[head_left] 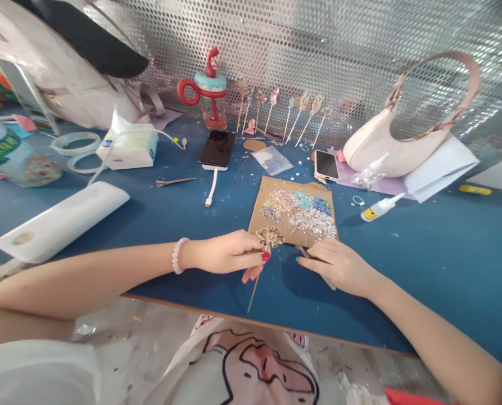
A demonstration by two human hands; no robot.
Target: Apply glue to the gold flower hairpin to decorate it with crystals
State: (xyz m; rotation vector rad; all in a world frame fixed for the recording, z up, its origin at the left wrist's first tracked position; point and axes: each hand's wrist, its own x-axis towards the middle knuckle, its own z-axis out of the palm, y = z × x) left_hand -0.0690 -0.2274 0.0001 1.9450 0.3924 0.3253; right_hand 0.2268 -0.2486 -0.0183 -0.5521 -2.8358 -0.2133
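around the cardboard (271, 185), phone (327, 165), glue bottle (378, 209), handbag (375, 139)

Offers nothing legible for certain. Carries pale characters on the green label (1, 147) of the container (31, 163) at far left, too blurred to make out; bears print too small to read on the tissue pack (129, 149), the yellow-labelled bottle (379, 208) and the white clothing (251, 365).
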